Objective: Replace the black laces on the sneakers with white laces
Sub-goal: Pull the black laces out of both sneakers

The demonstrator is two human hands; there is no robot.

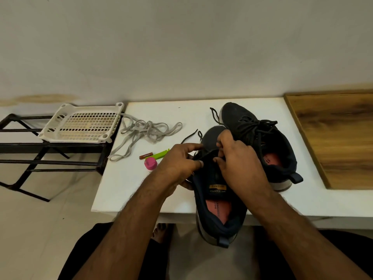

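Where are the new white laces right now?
In the head view, the white laces lie in a loose heap on the white table, left of the sneakers, between the white plastic tray and the near sneaker.

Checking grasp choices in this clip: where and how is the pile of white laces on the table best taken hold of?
Pinch the tangled middle of the white laces, coming from above. The strands bunch there, so one pinch probably lifts most of them, while the long loops trail flat toward the table edge. Both hands are busy on the near sneaker.
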